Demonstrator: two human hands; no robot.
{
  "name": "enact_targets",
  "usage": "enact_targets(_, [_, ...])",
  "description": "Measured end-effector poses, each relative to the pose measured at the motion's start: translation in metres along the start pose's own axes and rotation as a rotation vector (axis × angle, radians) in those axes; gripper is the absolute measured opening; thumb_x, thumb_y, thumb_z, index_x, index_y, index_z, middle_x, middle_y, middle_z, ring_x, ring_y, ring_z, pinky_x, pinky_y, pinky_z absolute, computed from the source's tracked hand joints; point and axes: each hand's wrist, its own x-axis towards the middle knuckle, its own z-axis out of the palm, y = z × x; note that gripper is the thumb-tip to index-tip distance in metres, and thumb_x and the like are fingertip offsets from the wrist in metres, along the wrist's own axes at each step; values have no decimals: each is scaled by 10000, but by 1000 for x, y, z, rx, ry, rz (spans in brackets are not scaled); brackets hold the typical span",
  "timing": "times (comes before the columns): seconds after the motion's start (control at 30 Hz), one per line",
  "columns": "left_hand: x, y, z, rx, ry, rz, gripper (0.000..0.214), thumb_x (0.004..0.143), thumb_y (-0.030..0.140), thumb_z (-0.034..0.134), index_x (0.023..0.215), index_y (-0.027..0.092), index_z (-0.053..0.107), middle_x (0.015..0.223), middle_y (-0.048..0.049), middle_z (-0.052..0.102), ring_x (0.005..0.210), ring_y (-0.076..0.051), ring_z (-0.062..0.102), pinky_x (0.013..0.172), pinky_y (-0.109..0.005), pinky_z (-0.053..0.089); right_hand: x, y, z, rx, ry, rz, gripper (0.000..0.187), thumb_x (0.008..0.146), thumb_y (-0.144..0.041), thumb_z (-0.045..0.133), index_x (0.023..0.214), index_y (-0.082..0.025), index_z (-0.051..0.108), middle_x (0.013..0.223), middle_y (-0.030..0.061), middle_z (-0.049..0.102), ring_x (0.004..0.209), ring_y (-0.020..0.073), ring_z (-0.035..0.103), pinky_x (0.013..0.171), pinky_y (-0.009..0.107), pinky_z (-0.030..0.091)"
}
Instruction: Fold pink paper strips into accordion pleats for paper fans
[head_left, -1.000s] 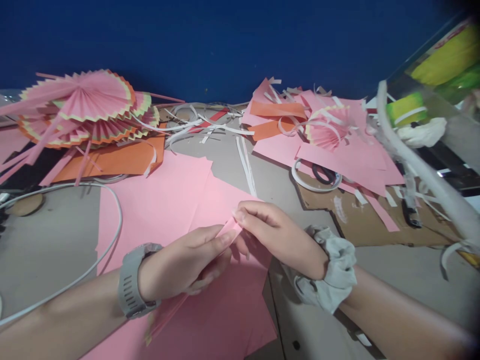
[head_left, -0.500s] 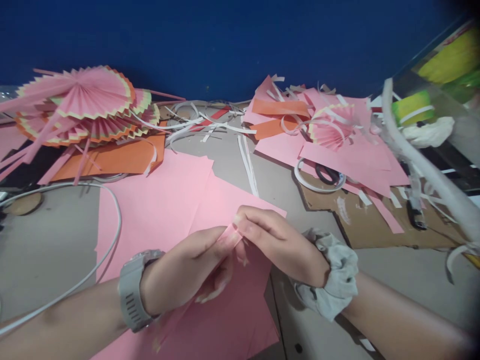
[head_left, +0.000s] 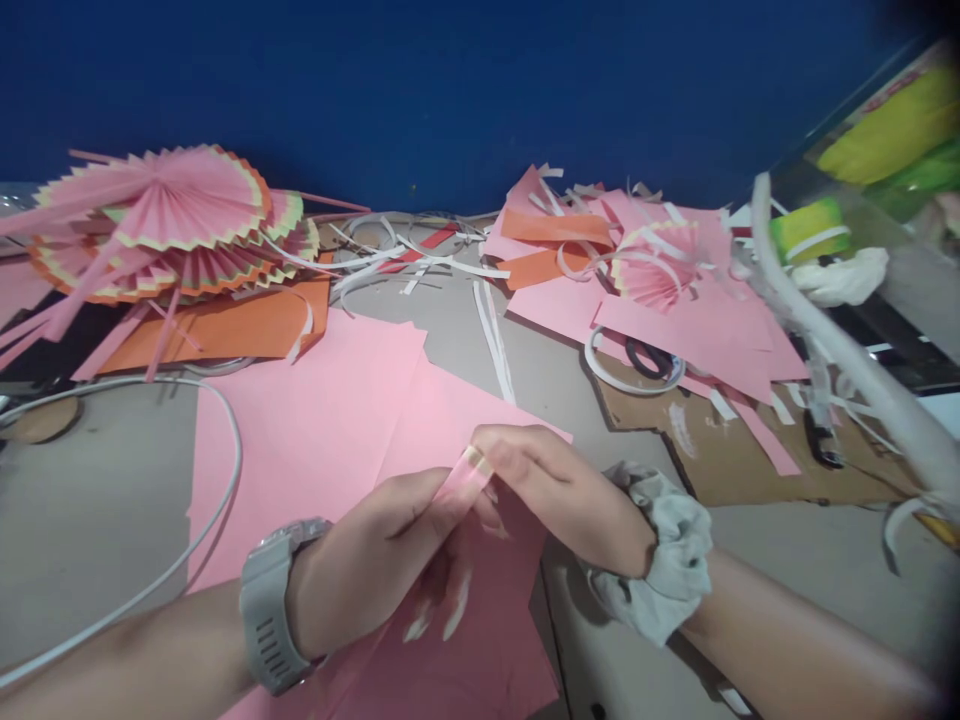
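Between my two hands is a folded strip of pink paper (head_left: 466,474) with a pale yellowish edge at its top end. My left hand (head_left: 390,550), with a grey watch at the wrist, pinches the strip between thumb and fingers. At its upper end my right hand (head_left: 547,482) grips the same strip; a pale scrunchie circles that wrist. Some fingertips of both hands are hidden behind the paper. Beneath them lie large pink paper sheets (head_left: 300,420), overlapping on the grey table (head_left: 112,480).
Pleated pink paper fans (head_left: 187,195) are piled at the back left over orange paper (head_left: 225,325). Pink and orange scraps (head_left: 675,340) lie at the right on brown cardboard (head_left: 720,465). A white cable (head_left: 236,440) loops at left; a thick white tube (head_left: 832,330) crosses the right.
The strip's pale edge shows more clearly between my fingers. My left hand's lower fingers have spread downward. The whole view has shifted slightly.
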Motion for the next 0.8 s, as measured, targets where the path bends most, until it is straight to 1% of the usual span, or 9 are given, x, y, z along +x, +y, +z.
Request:
enact_targets(0.1, [1, -1, 1, -62, -48, 8, 366, 929, 410, 271, 870, 153, 525, 544, -29, 643, 308, -53, 467, 331, -135, 370, -1, 0, -3, -70, 22, 19, 342, 920, -315, 363, 607, -179, 398, 531, -54, 463, 516, 71, 430, 559, 202, 341])
enact_targets(0.2, [2, 0, 3, -136, -118, 10, 327, 931, 372, 300, 858, 138, 516, 688, -107, 693, 427, -98, 587, 440, -194, 468, -3, -2, -11, -184, 117, 36, 351, 909, -327, 374, 590, -187, 323, 556, -55, 333, 533, 81, 333, 525, 214, 289])
enact_targets(0.3, [3, 0, 3, -153, -146, 20, 295, 929, 348, 324, 875, 134, 520, 725, -117, 692, 499, -123, 634, 504, -224, 497, -3, -4, -18, -224, 156, 61, 356, 903, -351, 368, 592, -192, 294, 596, -45, 248, 559, 96, 283, 524, 230, 267])
enact_targets(0.47, [3, 0, 1, -163, -184, 101, 278, 927, 327, 345, 1054, 140, 507, 856, -123, 682, 653, -153, 684, 615, -258, 527, -1, -3, -19, -200, 156, 80, 343, 896, -360, 371, 602, -192, 324, 604, -43, 245, 573, 102, 281, 535, 234, 271])
enact_targets(0.53, [3, 0, 0, -176, -212, 99, 259, 931, 301, 346, 1106, 162, 477, 872, -108, 679, 669, -150, 687, 623, -251, 530, -1, -2, -19, -184, 170, 81, 342, 892, -361, 380, 601, -192, 324, 606, -43, 242, 574, 101, 281, 534, 231, 272])
enact_targets(0.6, [2, -1, 0, -194, -228, 66, 247, 933, 298, 341, 1108, 170, 461, 827, -93, 681, 649, -150, 687, 598, -244, 532, 0, -2, -21, -169, 197, 81, 337, 887, -366, 388, 603, -191, 337, 609, -42, 251, 577, 101, 288, 536, 230, 278])
enact_targets(0.7, [2, -2, 1, -199, -221, 2, 259, 927, 344, 336, 1015, 153, 487, 807, -120, 689, 599, -163, 681, 532, -244, 526, -1, -1, -25, -155, 256, 76, 327, 887, -378, 385, 620, -190, 368, 614, -39, 265, 573, 101, 288, 524, 231, 278])
enact_targets(0.8, [2, -3, 2, -183, -220, -11, 284, 923, 375, 328, 975, 152, 496, 839, -148, 694, 589, -175, 679, 481, -235, 506, -1, 0, -31, -145, 288, 77, 341, 884, -390, 396, 609, -191, 357, 608, -38, 252, 561, 102, 280, 505, 235, 267])
